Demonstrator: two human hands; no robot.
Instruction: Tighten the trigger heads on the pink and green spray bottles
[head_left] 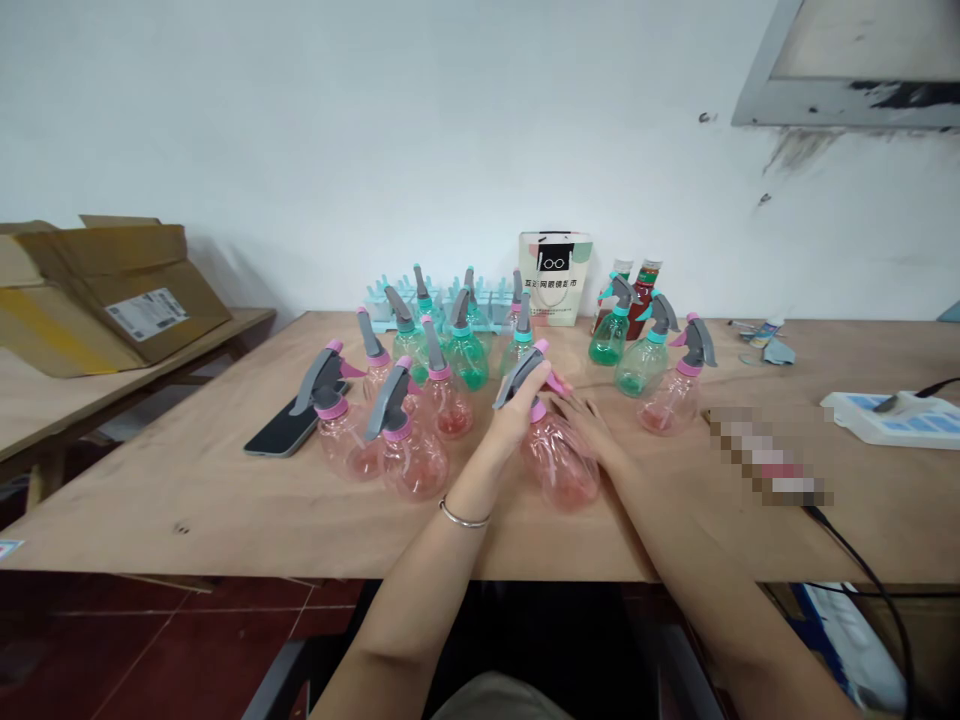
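A person sits at a light brown wooden table, both bare forearms reaching forward, a silver metal bangle on the left wrist. The left hand is closed around the neck and head of a round, clear pink plastic spray bottle with a grey and pink trigger top. This bottle is near the table's front edge, directly before the person, its top leaning to the left. The right hand lies along the bottle's right side, fingers stretched forward beside the pink trigger; whether they grip it cannot be told. To the left stand more pink spray bottles of the same kind, near a dark smartphone lying flat. Behind them are clear green plastic spray bottles with grey and turquoise tops, and further back, pale blue plastic pieces. A white printed paper bag stands near the wall, with red bottles to its right. At the far right lies a white power strip; at far left, a brown cardboard box rests on another wooden surface.
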